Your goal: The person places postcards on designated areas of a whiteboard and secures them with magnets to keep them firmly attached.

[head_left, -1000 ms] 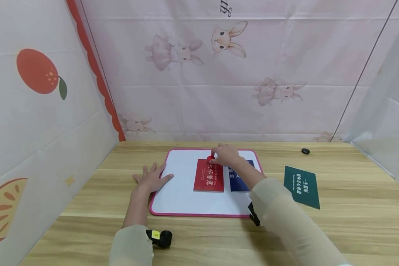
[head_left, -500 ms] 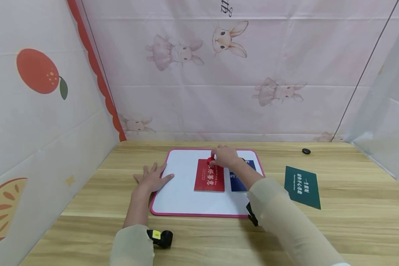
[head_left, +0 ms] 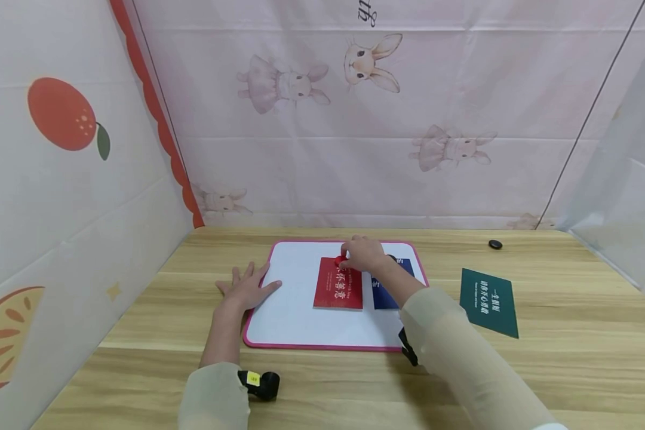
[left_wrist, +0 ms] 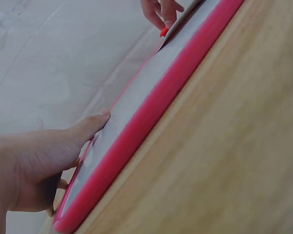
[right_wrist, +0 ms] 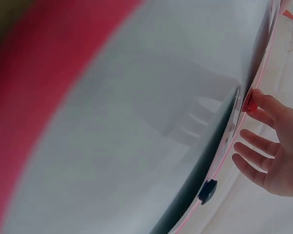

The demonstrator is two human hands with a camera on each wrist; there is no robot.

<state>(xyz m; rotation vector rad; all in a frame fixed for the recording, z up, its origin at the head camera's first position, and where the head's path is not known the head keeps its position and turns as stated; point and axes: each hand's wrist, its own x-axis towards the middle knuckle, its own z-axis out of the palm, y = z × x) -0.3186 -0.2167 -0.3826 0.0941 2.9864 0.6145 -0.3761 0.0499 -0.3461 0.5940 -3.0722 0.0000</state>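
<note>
A whiteboard (head_left: pixel 290 325) with a pink rim lies on the table. My right hand (head_left: pixel 364 254) pinches a round red magnet (right_wrist: pixel 251 103) between thumb and forefinger at the top edge of a red card (head_left: pixel 337 292); its other fingers are spread apart in the right wrist view. To the right of that card lies a blue card (head_left: pixel 384 297), partly hidden by my right forearm, with a black magnet (right_wrist: pixel 208 192) at its top edge. My left hand (head_left: pixel 243 291) rests over the board's left rim, fingers spread and thumb (left_wrist: pixel 95 124) on the white surface.
Right of the board, a dark green card (head_left: pixel 488 301) with white lettering lies on the wooden table (head_left: pixel 322 394). Farther back is a loose black magnet (head_left: pixel 495 244). A rabbit-printed curtain (head_left: pixel 312 167) stands behind the table, and an orange-printed one (head_left: pixel 86 215) on the left.
The red magnet has come slightly nearer, further onto the red card, with my right hand. My right forearm has shifted a little left, uncovering the black magnet. My left hand stays put.
</note>
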